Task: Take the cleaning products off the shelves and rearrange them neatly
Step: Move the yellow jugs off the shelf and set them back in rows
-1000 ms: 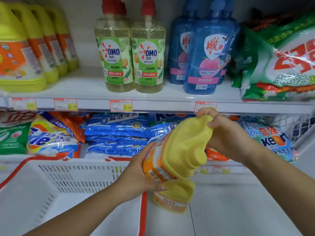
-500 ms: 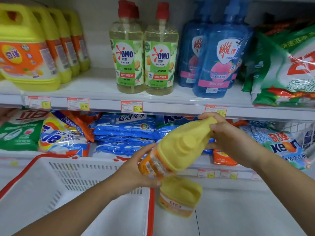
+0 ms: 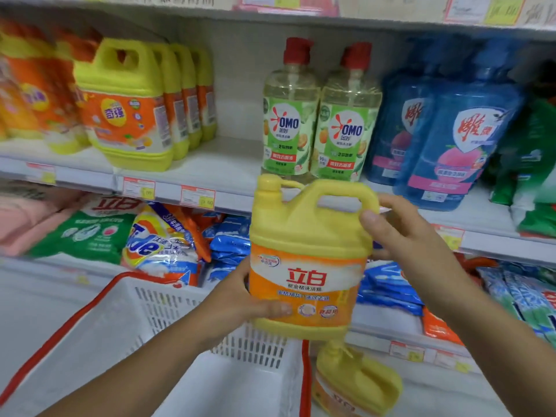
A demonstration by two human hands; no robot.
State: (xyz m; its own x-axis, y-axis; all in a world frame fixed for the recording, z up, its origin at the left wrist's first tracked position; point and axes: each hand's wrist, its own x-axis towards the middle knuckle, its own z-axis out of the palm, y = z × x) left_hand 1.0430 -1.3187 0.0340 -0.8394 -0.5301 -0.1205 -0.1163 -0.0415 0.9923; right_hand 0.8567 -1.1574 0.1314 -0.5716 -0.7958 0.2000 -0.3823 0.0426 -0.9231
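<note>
Jug (image 3: 307, 233), right fingers (image 3: 391, 201) curled round handle (image 3: 340, 190), left fingers (image 3: 270, 309) clasping label (image 3: 307, 279)

A white plastic basket (image 3: 168, 308) with a red rim and slotted walls sits below and left of the left hand (image 3: 237, 302). Price tags (image 3: 197, 197) with yellow patches hang above that hand. More tags (image 3: 406, 352), blurred, lie below the right hand (image 3: 403, 233).

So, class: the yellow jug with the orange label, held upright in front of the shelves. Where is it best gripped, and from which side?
Probably the top handle of the jug, from above on its right: it stands upright, the cap takes the left, and the body looks wide for one hand. The right hand holds there; the left hand steadies the label.
</note>
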